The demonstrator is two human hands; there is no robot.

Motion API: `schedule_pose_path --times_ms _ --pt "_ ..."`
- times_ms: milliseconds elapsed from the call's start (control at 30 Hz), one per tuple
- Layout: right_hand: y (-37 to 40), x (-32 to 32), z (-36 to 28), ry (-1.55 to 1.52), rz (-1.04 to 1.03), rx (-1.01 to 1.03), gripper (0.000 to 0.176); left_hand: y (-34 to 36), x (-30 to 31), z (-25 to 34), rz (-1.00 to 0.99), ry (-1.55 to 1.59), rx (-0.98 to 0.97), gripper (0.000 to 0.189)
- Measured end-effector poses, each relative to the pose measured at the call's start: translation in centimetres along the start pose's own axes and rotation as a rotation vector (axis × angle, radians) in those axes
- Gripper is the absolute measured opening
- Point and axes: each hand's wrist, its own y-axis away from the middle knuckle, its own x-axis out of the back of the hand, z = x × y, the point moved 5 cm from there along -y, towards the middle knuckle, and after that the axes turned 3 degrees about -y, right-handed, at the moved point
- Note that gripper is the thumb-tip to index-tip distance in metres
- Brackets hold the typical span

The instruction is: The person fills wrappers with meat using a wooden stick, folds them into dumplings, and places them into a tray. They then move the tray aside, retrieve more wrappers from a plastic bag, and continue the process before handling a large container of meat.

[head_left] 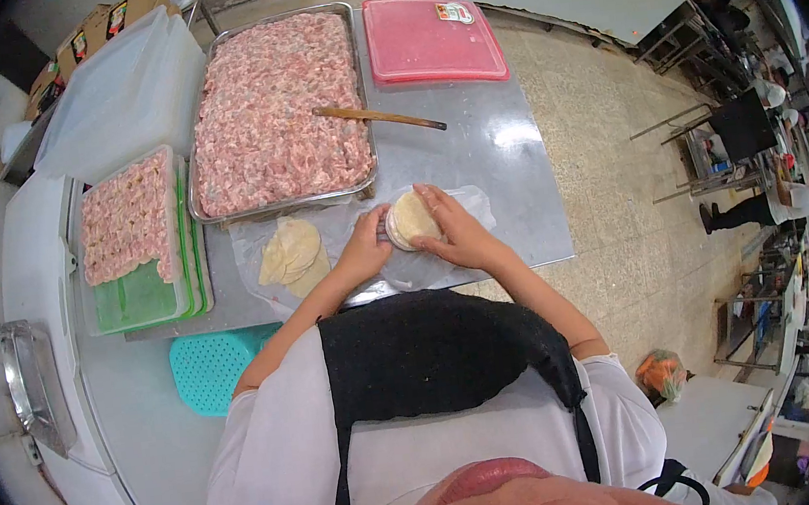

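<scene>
A stack of round dough wrappers (414,219) is held between my two hands over the clear plastic sheet (470,203). My right hand (462,232) grips its right side, fingers on the far edge and thumb on the near edge. On the left side, my left hand (364,245) presses its curled fingers against the stack. Several loose wrappers (294,249) lie fanned out left of my left hand. Beyond both hands stands a large metal tray (373,147) full of ground meat filling (276,108). A wooden stick-like utensil (390,119) rests in the filling, its dark end sticking out to the right.
A green-bottomed tray (138,298) with rows of filled dumplings (125,218) stands at the left. Behind it are translucent plastic bins (117,95). A pink lid (432,41) lies at the table's far right. A turquoise perforated basket (210,371) sits below the front edge. Another person (789,202) is far right.
</scene>
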Motion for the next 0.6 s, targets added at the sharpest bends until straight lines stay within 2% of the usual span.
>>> schedule_pose_path --times_ms 67,133,200,233,300,467,600 --pt "0.0 -0.7 0.8 -0.026 0.014 -0.057 0.079 -0.5 -0.8 -0.9 -0.088 -0.207 -0.121 0.07" --pt "-0.3 -0.5 -0.1 -0.058 0.017 -0.107 0.075 -0.4 -0.7 -0.4 -0.078 -0.17 -0.107 0.071" --pt "0.0 0.8 -2.1 0.28 0.185 -0.057 0.064 -0.5 -0.5 0.0 -0.07 -0.136 -0.091 0.072" --pt "0.0 0.6 -1.8 0.281 0.187 -0.054 0.064 -0.8 -0.6 0.3 -0.082 -0.209 -0.115 0.066" --pt "0.2 -0.1 -2.5 0.417 0.133 0.146 0.056 -1.4 -0.5 0.8 -0.093 -0.278 -0.139 0.06" --pt "0.6 -0.5 -3.1 0.442 0.125 0.105 0.055 -2.6 0.2 2.1 -0.233 -0.562 -0.032 0.037" --pt "1.1 -0.7 -3.4 0.47 0.171 0.098 0.057 -3.1 0.4 1.6 -0.196 -0.627 -0.093 0.033"
